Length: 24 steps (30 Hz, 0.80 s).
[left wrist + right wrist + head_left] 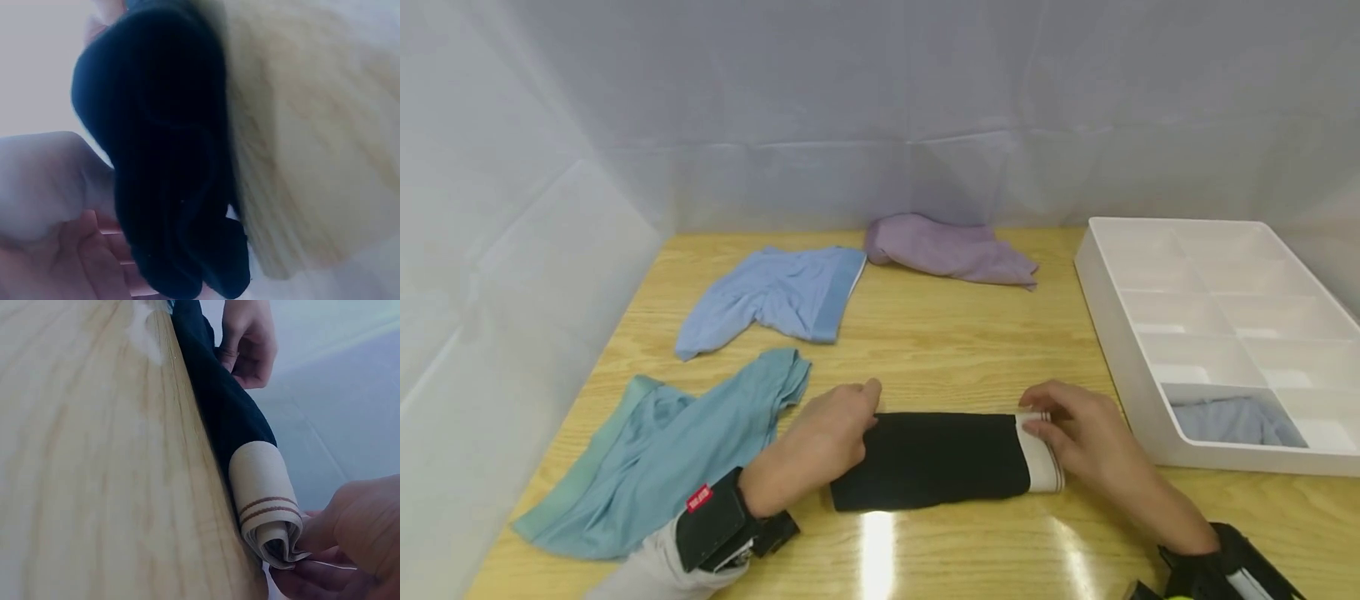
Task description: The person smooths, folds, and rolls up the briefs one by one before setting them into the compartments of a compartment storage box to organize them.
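Note:
A pair of black underpants [940, 458] lies on the table in a long folded strip, its cream waistband [1043, 468] at the right end. Two thin brown stripes circle the waistband's edge, and the right wrist view shows it rolled in layers. My left hand [827, 437] holds the strip's left end with curled fingers, partly hidden behind the cloth in the left wrist view. At the other end, my right hand [1086, 429] pinches the waistband's far side between thumb and fingers.
Teal underpants [677, 458] spread out beside my left forearm. Farther back lie blue underpants [775, 292] and a purple garment [947, 247]. On the right stands a white divided box [1097, 292], with a folded grey-blue cloth [1236, 421] in a near compartment.

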Available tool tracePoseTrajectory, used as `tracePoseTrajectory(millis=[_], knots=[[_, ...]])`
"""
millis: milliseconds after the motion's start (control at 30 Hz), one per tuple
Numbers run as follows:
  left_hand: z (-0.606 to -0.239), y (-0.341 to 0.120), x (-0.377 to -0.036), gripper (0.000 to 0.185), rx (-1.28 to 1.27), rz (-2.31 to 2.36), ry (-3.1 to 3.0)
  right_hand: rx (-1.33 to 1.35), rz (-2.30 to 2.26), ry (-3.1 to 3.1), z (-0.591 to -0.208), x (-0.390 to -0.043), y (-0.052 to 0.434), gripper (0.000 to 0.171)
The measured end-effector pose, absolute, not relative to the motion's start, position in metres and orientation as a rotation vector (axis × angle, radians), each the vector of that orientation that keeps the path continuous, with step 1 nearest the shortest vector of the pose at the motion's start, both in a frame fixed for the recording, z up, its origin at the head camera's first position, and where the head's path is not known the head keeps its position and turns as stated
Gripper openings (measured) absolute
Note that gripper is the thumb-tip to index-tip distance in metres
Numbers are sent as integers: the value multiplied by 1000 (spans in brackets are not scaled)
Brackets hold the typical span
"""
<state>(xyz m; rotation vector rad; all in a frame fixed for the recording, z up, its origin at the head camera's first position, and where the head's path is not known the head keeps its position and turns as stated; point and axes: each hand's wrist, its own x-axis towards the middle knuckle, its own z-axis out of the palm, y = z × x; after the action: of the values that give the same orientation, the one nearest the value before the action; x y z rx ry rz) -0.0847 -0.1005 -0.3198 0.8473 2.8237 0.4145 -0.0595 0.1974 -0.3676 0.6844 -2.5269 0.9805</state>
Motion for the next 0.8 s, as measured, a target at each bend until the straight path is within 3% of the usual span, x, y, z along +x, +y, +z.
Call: tracePoseTrajectory(millis=[167,400,567,800], knots=[[-320,-97,-73,19,998,177,2993,723,959,-2509,-367,-59,198,41],[-310,-83,-42,13,1178,137,2867,842,951,-2495,-366,-59,198,33],[-318,-78,-33,21,1033,-12,2892,968,867,-2541,-362,-58,200,28],[-321,-82,-47,42,922,-237,2966,1349,1171,-2651,-358,-39,186,21]])
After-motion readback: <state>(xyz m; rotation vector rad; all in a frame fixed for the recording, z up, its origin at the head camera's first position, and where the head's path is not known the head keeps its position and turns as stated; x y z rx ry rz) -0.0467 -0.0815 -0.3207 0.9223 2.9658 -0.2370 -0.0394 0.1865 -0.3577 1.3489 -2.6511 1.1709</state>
